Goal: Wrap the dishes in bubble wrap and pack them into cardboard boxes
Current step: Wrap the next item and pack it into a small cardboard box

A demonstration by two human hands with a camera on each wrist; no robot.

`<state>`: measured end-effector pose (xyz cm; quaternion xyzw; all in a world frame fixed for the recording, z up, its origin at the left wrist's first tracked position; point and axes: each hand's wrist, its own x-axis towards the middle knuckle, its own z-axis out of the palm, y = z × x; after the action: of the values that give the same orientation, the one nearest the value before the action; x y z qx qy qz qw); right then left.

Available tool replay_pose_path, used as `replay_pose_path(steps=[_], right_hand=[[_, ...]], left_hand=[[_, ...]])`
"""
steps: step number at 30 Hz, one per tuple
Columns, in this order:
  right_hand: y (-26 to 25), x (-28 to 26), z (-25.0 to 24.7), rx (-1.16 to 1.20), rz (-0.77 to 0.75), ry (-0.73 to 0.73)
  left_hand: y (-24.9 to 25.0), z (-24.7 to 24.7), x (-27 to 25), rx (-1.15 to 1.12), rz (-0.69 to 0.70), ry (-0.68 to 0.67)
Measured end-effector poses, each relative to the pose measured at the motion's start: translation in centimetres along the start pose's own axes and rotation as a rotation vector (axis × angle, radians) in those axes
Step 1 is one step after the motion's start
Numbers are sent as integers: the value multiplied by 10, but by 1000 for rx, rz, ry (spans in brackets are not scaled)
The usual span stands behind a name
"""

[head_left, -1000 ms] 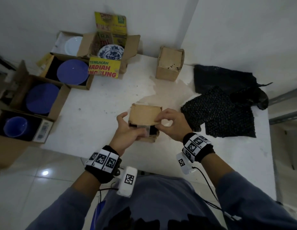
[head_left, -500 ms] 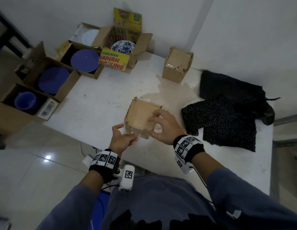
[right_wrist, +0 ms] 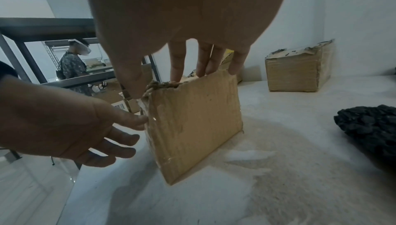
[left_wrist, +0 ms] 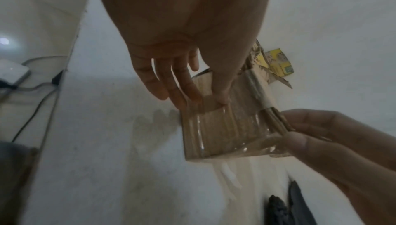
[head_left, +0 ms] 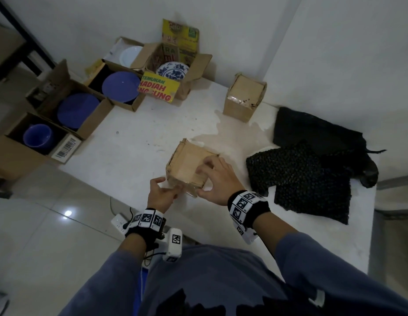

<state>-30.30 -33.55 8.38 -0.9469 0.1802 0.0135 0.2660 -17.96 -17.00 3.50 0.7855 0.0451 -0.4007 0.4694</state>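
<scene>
A small closed cardboard box (head_left: 189, 165) stands on the white table (head_left: 134, 142), with clear tape over its near side (left_wrist: 231, 130). My right hand (head_left: 217, 179) grips it from above: the fingers hook over the top edge (right_wrist: 205, 69) and the thumb presses the near corner. My left hand (head_left: 163, 192) reaches in from the left with loose, straight fingers (left_wrist: 182, 93) that touch the taped near-left edge. Black bubble wrap sheets (head_left: 296, 179) lie to the right of the box. What the box holds is hidden.
Another closed box (head_left: 242, 96) stands at the back. Open boxes along the left hold blue plates (head_left: 121, 86), a blue cup (head_left: 37, 135), a patterned plate (head_left: 172, 69) and a white plate (head_left: 130, 55). A power strip (head_left: 119, 223) lies on the floor. A person (right_wrist: 72, 66) stands by distant shelving.
The box went from being held in both hands close to my body to standing farther out on the table. My left hand let go and now only touches its corner.
</scene>
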Motion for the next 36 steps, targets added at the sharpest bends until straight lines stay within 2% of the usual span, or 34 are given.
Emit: replay_pose_path(steps=[2,4,6,8,11,19,23,28,32,34,36], right_hand=[[1,1,0,-9,-8,2],[0,2,0,-27,-5,22],[-3,3,2,-34,8,53],[-5,3,4,-34,24,78],[-6,3,9,-38,30,113],[-1,6,12,-51,37,108],[9,14,6,-63,30,138],[23,5,7,93,185,236],[28,-1,14,289,315,31],[30,10,11,321,347,30],[35,28,6,372,367,54]], left_hand=[[4,-7,-2,138,91,41],[11,-14,-3,214,259,66],[22,-18,-3,286,442,21],[33,-19,0,381,552,-75],[52,-17,8,484,556,-157],[79,-14,22,820,543,-162],[85,-7,22,838,558,-176],[83,11,22,807,550,-278],[82,14,30,854,626,-322],[90,17,39,891,636,-303],[102,23,49,992,749,-149]])
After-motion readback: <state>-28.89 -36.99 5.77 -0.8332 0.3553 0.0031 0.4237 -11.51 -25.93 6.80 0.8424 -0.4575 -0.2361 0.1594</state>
